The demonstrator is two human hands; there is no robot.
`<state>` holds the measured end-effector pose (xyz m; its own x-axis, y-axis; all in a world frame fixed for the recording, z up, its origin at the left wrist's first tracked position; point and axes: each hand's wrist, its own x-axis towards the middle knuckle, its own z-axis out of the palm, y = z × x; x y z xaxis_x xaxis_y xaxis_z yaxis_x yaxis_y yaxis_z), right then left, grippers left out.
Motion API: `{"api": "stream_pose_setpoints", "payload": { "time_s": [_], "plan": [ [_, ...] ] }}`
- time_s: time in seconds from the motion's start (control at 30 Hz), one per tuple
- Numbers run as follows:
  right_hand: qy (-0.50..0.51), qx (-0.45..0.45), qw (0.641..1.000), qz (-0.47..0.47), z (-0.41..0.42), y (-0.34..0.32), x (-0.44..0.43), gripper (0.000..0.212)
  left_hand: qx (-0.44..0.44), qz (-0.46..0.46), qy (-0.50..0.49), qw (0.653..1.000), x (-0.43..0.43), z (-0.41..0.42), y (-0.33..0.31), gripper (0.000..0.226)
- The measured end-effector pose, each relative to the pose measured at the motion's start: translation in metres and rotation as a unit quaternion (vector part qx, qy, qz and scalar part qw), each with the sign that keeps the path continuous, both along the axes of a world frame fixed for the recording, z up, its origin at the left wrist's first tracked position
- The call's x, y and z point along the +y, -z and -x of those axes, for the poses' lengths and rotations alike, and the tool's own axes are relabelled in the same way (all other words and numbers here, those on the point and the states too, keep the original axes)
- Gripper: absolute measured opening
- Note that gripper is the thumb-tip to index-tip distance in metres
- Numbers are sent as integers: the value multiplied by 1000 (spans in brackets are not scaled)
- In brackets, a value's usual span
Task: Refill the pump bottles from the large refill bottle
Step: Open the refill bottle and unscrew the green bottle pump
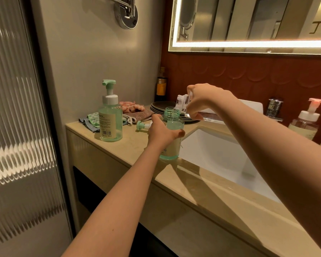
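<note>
An uncapped green pump bottle (171,143) stands on the counter at the sink's left corner. My left hand (160,131) grips its body. My right hand (202,101) holds a clear refill bottle (183,102) tilted down, its mouth over the green bottle's open neck. The removed green pump head (143,125) lies on the counter behind my left hand. A second green pump bottle (110,119), pump fitted, stands to the left. A pink-topped pump bottle (307,121) stands at the far right.
The white sink basin (220,156) lies right of the open bottle, with a chrome tap (274,108) behind. Stacked dark plates (161,107), folded cloths (135,112) and a dark bottle (161,88) sit at the counter's back. The beige counter edge (119,160) runs diagonally.
</note>
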<state>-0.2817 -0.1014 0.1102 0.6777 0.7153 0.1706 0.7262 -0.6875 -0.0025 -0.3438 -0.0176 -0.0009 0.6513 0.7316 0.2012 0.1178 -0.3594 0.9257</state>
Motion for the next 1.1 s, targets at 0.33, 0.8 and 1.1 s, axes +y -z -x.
{"api": "stream_pose_setpoints", "payload": {
  "time_s": [0.33, 0.8, 1.1],
  "plan": [
    [1, -2, 1000, 0, -1, 0, 0, 54, 0, 0, 1, 1000, 1, 0, 1, 83],
    [-2, 6, 1000, -2, -4, 0, 1, 53, -4, 1, 0, 1000, 2, -1, 2, 81],
    [4, 43, 999, -33, -7, 5, 0, 57, 0, -2, -1, 1000, 1, 0, 1, 81]
  ]
}}
